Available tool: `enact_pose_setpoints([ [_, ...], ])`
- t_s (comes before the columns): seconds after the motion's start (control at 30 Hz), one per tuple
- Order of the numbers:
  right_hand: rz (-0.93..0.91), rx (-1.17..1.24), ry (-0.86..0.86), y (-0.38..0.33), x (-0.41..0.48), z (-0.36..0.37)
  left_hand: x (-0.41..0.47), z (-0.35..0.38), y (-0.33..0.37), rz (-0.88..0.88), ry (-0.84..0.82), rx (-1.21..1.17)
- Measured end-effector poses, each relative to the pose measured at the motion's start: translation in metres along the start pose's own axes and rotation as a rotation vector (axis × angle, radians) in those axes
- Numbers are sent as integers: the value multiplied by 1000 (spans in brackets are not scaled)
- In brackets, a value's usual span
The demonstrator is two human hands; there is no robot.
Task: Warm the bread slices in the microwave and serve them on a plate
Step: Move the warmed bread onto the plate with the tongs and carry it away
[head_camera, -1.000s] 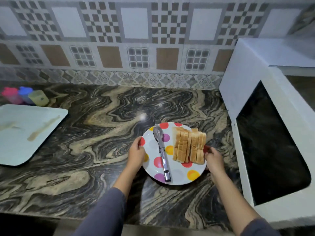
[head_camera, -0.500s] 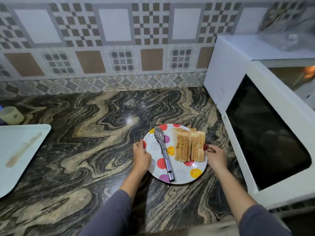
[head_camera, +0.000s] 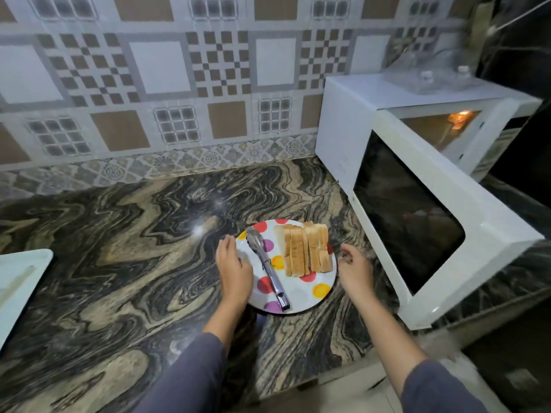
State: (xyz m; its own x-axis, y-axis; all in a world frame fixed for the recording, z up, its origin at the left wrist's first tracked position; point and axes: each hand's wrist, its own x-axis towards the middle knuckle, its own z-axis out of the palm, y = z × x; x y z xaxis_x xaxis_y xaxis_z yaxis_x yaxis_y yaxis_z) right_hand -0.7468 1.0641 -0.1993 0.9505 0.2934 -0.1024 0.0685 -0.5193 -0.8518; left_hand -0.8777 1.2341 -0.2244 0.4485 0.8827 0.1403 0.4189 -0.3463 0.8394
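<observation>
- Both hands have let go of the plate's rim since half a second back, when they gripped it; my view has also swung right, showing more of the microwave.
- Microwave sits at two o'clock from the plate, its door swung wide toward me, cavity lit inside.
- Plate rests on the counter, just beside the door's lower edge.
- Bread stands as a row of slices on the plate's right half, the row's long axis running nine to three, each slice edge pointing twelve to six.
- Tongs lie on the left half, handle toward five o'clock.
- Left hand hovers slack over the rim at nine o'clock, holding nothing.
- Right hand is off the rim at three o'clock, fingers curled loosely, empty; I judge it nearer the bread and the cavity.
</observation>
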Motion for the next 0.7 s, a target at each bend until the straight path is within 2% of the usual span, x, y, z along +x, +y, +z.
enact_pose_setpoints([
  [0.1,-206,-14,120,-28,-12,-22,9,4,45,86,2,-136],
  [0.2,-475,50,272,-55,-31,-51,14,18,96,192,-69,-290],
  [0.37,-798,-137,732,-82,-60,-104,-5,45,180,445,-249,-518],
  [0.5,-816,-248,932,-78,-71,-136,-25,66,221,609,-339,-609],
  [0.6,-729,-326,908,-62,-71,-151,-30,81,241,651,-375,-661],
  [0.7,-691,-293,803,-41,-64,-162,-32,102,253,706,-438,-659],
])
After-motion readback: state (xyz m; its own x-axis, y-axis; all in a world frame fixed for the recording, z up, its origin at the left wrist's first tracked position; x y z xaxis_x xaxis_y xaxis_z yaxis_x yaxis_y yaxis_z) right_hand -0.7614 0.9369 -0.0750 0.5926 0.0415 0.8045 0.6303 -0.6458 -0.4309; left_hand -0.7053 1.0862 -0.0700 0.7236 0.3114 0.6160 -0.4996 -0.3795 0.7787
